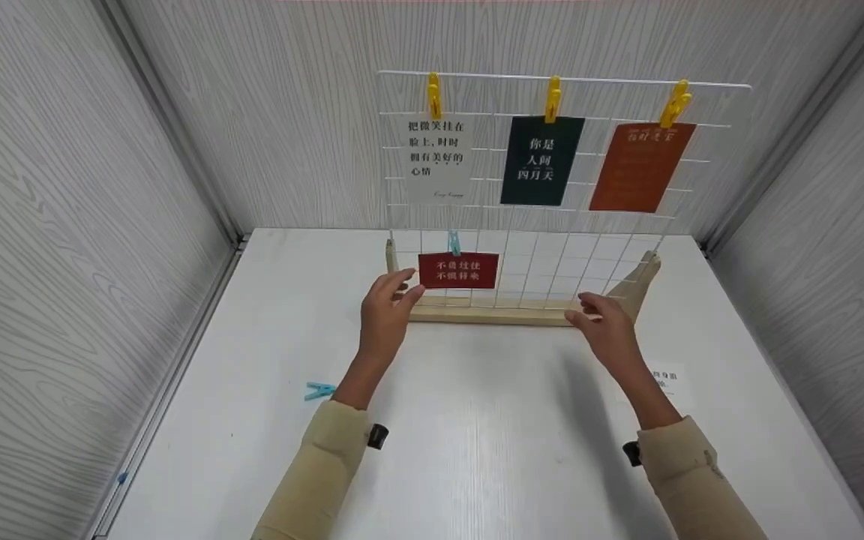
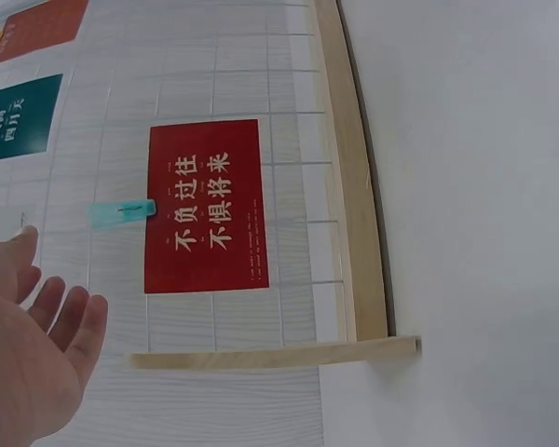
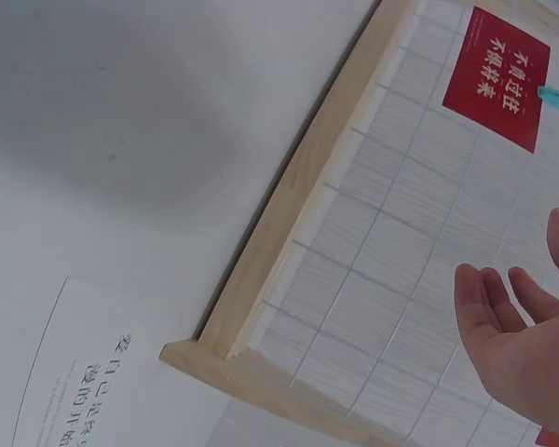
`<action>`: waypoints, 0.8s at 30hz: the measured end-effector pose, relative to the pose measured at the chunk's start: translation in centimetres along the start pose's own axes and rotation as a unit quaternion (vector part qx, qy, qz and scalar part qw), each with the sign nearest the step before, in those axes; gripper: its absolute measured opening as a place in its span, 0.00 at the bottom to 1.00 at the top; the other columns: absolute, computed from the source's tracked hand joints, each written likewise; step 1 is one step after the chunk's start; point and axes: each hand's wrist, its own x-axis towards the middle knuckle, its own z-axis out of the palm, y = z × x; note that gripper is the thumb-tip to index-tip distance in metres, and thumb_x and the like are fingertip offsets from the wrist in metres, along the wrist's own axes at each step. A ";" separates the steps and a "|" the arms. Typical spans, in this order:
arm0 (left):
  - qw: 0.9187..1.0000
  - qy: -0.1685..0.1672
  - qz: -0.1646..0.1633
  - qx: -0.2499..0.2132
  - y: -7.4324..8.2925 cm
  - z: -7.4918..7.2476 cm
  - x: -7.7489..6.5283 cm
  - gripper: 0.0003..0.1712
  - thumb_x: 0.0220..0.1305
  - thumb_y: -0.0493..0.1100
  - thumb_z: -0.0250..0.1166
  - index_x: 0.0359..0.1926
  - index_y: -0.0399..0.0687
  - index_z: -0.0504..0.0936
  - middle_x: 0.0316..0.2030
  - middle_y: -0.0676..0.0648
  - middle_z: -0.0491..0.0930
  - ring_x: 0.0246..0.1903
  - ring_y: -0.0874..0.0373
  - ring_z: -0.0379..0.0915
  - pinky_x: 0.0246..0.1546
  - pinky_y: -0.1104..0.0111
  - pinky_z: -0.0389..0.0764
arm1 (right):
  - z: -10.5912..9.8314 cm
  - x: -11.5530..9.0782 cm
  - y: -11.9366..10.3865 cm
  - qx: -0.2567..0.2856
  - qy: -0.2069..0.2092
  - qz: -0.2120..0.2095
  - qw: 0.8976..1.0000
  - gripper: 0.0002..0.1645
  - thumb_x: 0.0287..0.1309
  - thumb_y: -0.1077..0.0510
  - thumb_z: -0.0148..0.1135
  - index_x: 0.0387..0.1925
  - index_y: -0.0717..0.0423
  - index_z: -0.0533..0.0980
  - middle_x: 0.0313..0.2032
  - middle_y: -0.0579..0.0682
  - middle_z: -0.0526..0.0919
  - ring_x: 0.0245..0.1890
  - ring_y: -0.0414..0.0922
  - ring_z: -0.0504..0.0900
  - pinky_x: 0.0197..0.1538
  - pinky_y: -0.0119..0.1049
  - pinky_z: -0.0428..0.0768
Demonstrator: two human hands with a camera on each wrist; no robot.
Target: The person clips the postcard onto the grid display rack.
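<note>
A dark red card (image 1: 458,283) hangs low on a white wire grid (image 1: 565,77), held by a light blue clothespin (image 2: 121,213). Beside the card's left edge is my left hand (image 1: 385,311); its fingers are loosely bent and hold nothing. In the left wrist view that hand (image 2: 28,345) is apart from the card. My right hand (image 1: 606,330) is near the right end of the grid's wooden base (image 1: 492,317). The right wrist view shows this hand (image 3: 526,349) with relaxed fingers and nothing in them.
Along the grid's top hang a white card (image 1: 436,161), a dark green card (image 1: 541,169) and an orange card (image 1: 638,176), each under a yellow clothespin (image 1: 553,100). A loose blue clothespin (image 1: 319,390) lies on the table; another white card (image 3: 84,372) lies at right.
</note>
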 end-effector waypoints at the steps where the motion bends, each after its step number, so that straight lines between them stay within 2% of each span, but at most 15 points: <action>1: 1.000 -0.001 -0.004 0.002 -0.1 -0.3 -0.3 0.21 0.69 0.47 0.66 0.61 0.46 0.81 0.55 0.46 0.80 0.52 0.55 0.78 0.54 0.64 0.82 | -0.4 -0.3 0.3 -0.001 -0.001 0.006 1.000 0.34 0.68 0.48 0.64 0.66 0.65 0.70 0.59 0.64 0.74 0.62 0.60 0.74 0.61 0.53 0.77; 5: 1.000 -0.005 -0.015 0.010 -0.7 -1.9 -1.3 0.21 0.70 0.47 0.66 0.61 0.48 0.81 0.55 0.47 0.80 0.52 0.56 0.78 0.54 0.63 0.83 | -2.1 -1.5 1.8 -0.014 0.007 0.020 1.000 0.36 0.69 0.45 0.62 0.69 0.63 0.68 0.62 0.64 0.73 0.64 0.60 0.72 0.62 0.54 0.76; 9: 0.999 -0.010 -0.031 0.022 -1.3 -3.5 -2.4 0.21 0.69 0.46 0.66 0.60 0.48 0.81 0.54 0.47 0.80 0.51 0.54 0.79 0.54 0.61 0.82 | -3.7 -2.6 3.4 -0.025 0.024 0.035 0.999 0.35 0.70 0.49 0.62 0.70 0.64 0.66 0.61 0.66 0.73 0.63 0.61 0.72 0.63 0.54 0.74; 14: 0.998 -0.019 -0.059 0.034 -2.3 -5.3 -3.8 0.20 0.69 0.45 0.67 0.60 0.48 0.81 0.54 0.48 0.80 0.52 0.51 0.79 0.54 0.59 0.82 | -5.7 -4.0 5.6 -0.060 0.043 0.073 0.995 0.34 0.70 0.52 0.61 0.70 0.66 0.66 0.61 0.69 0.71 0.63 0.64 0.72 0.63 0.57 0.74; 20: 0.993 -0.030 -0.099 0.055 -3.9 -7.4 -5.3 0.21 0.69 0.47 0.66 0.60 0.48 0.81 0.54 0.47 0.80 0.50 0.52 0.79 0.52 0.58 0.83 | -7.1 -5.0 7.4 -0.075 0.042 0.111 0.990 0.38 0.71 0.48 0.60 0.71 0.68 0.63 0.64 0.72 0.69 0.65 0.66 0.69 0.64 0.61 0.71; 24: 0.988 -0.045 -0.126 0.073 -5.0 -8.7 -6.3 0.21 0.69 0.46 0.67 0.61 0.48 0.80 0.56 0.44 0.79 0.51 0.52 0.78 0.52 0.57 0.83 | -7.6 -5.2 8.5 -0.088 0.032 0.135 0.986 0.38 0.71 0.49 0.60 0.71 0.69 0.62 0.65 0.72 0.68 0.66 0.67 0.67 0.66 0.62 0.68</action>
